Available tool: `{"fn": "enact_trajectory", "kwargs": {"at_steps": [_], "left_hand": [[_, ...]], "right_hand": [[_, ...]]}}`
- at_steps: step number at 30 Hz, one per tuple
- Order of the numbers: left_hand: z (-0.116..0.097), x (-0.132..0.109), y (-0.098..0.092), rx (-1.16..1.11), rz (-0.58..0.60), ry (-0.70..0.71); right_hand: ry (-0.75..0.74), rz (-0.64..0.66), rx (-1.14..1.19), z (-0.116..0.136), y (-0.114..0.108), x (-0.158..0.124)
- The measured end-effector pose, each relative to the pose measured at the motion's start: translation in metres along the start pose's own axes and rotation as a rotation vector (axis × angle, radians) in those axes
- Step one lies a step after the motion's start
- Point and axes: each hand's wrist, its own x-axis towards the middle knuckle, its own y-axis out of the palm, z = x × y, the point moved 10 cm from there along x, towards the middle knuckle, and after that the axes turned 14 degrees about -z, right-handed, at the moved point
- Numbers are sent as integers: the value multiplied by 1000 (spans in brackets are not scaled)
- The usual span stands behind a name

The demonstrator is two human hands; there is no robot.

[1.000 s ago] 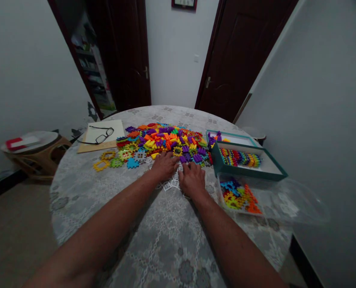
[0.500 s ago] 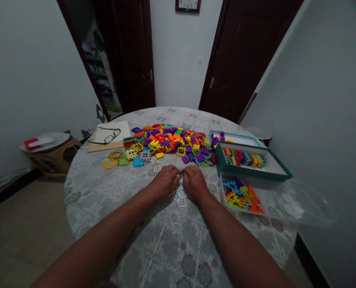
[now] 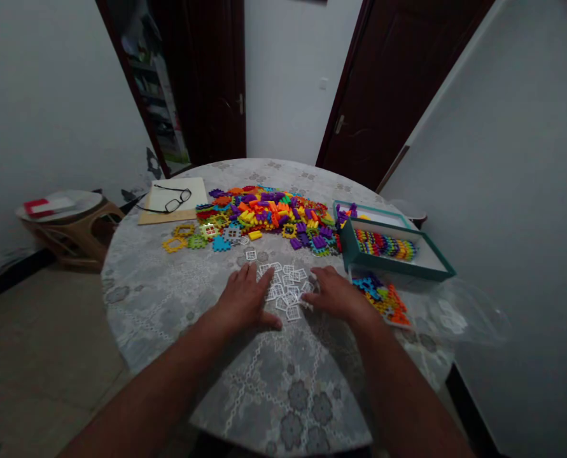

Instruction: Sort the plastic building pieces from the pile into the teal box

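Several small white window-shaped plastic pieces (image 3: 290,296) lie in a loose, overlapping patch on the patterned tablecloth (image 3: 264,394). My left hand (image 3: 245,296) is at the patch's left side, fingers apart, thumb stretched out near the cloth. On the right side, my right hand (image 3: 335,291) has its fingers spread, thumb and fingertips at the edge of the pieces. Neither hand appears to grip anything. One separate white window piece (image 3: 251,255) lies a little beyond my left fingers.
A heap of colourful interlocking blocks (image 3: 273,213) spreads across the far middle. Black glasses (image 3: 172,205) rest on a board with paper at left. To the right stand a green-edged box (image 3: 383,272), a container of coloured pieces (image 3: 388,302) and a clear plastic lid (image 3: 483,318).
My hands, together over the white pieces before, have moved apart to either side, their fingers opening. More of the white pieces now shows between them. The view has tilted down slightly.
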Motion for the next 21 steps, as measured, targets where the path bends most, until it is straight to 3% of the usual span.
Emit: {"fn": "enact_trajectory", "kwargs": {"at_steps": [4,14,21], "left_hand": [[-21,3,8,21,-79,-20],[-28,47,-11,-50,-193,129],[-18,61,5,-311,-297,126]], "right_hand": [[-28,69,-24,8,14,-16],[30,-9,75,-3,22,27],[-32,-263,25,8,21,18]]}}
